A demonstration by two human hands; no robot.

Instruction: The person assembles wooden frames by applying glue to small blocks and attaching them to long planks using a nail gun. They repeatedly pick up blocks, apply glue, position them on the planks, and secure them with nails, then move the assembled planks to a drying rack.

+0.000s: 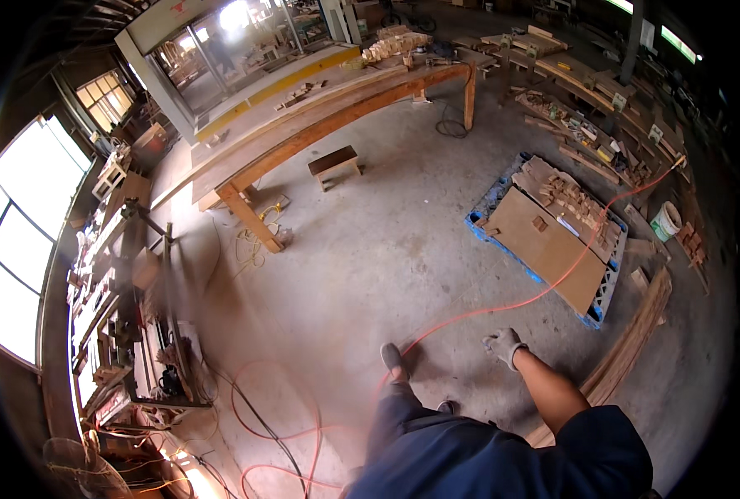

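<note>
While right hand (pixel 505 346) hangs above floor (pixel 362 241), torso (pixel 478 461) possibly hides left hand

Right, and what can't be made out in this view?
Left hand: unseen in the head view; body or lower edge, unclear which.
Right hand: head view, too small to tell each finger's bend.
Right shoe: head view, mostly hidden by dark clothing.
Wooden blocks on the blue pallet: head view, too small to count.
</note>
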